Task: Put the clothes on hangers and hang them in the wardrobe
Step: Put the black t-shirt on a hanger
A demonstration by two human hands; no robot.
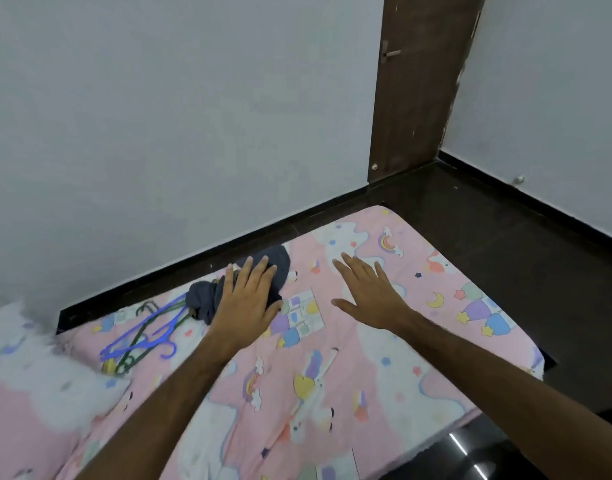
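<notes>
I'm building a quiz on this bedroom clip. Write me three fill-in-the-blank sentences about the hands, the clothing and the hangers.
1. The left hand reaches out, fingers straight, over the dark ____ garment.
2. The hangers lie to the ____ of that garment.
3. The right hand is spread open above the ____ bedsheet.

Missing words: grey; left; pink

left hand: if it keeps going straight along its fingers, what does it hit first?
The left hand already overlaps the dark bundled garment, fingers straight, so that comes first; contact is unclear from this view. Beyond it lie the mattress edge and the wall.
</notes>
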